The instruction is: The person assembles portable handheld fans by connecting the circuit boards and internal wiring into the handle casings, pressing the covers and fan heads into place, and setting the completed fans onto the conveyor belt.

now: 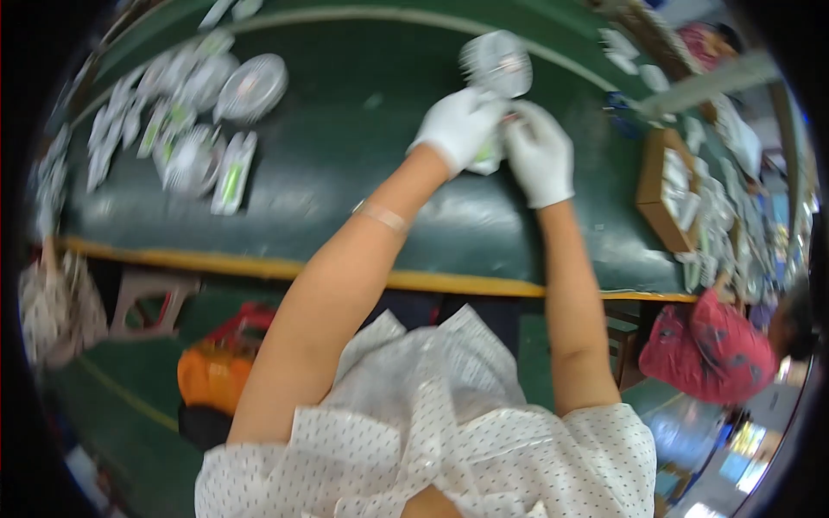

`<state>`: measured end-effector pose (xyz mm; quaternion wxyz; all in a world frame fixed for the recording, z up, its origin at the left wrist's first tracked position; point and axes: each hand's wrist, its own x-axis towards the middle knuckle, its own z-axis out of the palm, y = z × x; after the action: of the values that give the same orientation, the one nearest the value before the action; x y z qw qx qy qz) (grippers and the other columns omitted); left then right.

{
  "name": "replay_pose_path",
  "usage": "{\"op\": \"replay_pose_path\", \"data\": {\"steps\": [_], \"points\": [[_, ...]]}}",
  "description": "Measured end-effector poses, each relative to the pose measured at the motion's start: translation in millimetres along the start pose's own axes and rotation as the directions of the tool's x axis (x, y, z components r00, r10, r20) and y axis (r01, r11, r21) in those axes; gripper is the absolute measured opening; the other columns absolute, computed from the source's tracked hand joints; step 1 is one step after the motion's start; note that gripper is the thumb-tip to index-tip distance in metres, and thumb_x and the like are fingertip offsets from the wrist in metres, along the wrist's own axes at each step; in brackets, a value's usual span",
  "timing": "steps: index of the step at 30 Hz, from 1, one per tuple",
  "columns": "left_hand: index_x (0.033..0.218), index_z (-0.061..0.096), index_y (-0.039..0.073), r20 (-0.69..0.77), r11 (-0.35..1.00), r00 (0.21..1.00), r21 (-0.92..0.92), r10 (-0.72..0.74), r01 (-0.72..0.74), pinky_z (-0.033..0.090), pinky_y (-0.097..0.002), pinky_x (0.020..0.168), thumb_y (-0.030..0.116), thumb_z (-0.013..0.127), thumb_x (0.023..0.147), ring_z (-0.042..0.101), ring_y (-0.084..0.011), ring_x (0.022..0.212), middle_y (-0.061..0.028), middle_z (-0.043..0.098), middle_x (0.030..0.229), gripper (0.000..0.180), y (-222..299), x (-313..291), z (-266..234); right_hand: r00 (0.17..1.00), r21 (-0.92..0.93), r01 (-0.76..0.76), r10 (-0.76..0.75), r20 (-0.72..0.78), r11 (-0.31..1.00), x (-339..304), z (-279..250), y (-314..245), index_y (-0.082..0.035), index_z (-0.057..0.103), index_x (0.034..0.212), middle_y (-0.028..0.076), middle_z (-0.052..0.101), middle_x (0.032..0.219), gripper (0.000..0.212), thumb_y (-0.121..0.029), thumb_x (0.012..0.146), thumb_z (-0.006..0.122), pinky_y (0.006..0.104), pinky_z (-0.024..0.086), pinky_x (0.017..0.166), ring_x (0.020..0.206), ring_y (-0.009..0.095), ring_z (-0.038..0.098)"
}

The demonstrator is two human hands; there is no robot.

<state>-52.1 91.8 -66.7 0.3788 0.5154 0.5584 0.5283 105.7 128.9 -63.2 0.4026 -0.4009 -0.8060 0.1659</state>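
Observation:
A white handheld fan (496,65) with a round grille lies over the green tabletop, its head pointing away from me and its handle toward me. My left hand (460,129), in a white glove, is closed around the fan just below the head. Beside it on the right, my gloved right hand (542,154) has its fingers pinched together at the handle. A small reddish bit shows at those fingertips; I cannot make out what it is. Part of the handle with a green patch peeks out between the two hands.
Several similar fans (252,88) lie in a loose group on the left of the green table (345,173). At the right stands a cardboard box (656,177) with white items, more pieces beyond it. A person in red (708,350) sits at right. A yellow strip edges the table.

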Motion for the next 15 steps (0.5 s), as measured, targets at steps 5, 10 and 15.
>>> {"op": "replay_pose_path", "data": {"steps": [5, 10, 15], "points": [[0.111, 0.068, 0.000, -0.033, 0.993, 0.999, -0.114, 0.031, -0.035, 0.050, -0.0321, 0.082, 0.031, 0.061, 0.095, 0.066, -0.0187, 0.088, -0.0120, 0.072, 0.099, 0.036, -17, -13, -15, 1.000, 0.076, 0.022, -0.020, -0.021, 0.997, -9, 19, -11, -0.006, 0.070, 0.106, 0.015, 0.069, 0.098, 0.024, -0.015, 0.084, 0.067, 0.0362, 0.055, 0.082, 0.091, 0.030, 0.069], [0.105, 0.067, -0.003, -0.015, 0.984, 0.993, -0.132, -0.120, 0.117, 0.051, -0.0325, 0.076, 0.031, 0.060, 0.094, 0.066, -0.0188, 0.082, -0.0134, 0.070, 0.093, 0.036, 1, -16, -7, 1.000, 0.062, -0.023, 0.024, -0.007, 0.998, -8, 3, -17, -0.008, 0.070, 0.106, 0.014, 0.068, 0.095, 0.024, -0.021, 0.087, 0.064, 0.0385, 0.053, 0.081, 0.089, 0.032, 0.067], [0.102, 0.066, -0.003, -0.055, 0.992, 0.994, -0.088, -0.099, 0.094, 0.052, -0.0331, 0.071, 0.031, 0.059, 0.095, 0.066, -0.0181, 0.078, -0.0127, 0.069, 0.090, 0.036, 11, -13, -6, 0.997, 0.037, -0.061, 0.058, 0.058, 0.997, -3, -1, -17, -0.008, 0.070, 0.106, 0.013, 0.068, 0.097, 0.023, -0.021, 0.088, 0.063, 0.0375, 0.053, 0.081, 0.091, 0.031, 0.067]]}}
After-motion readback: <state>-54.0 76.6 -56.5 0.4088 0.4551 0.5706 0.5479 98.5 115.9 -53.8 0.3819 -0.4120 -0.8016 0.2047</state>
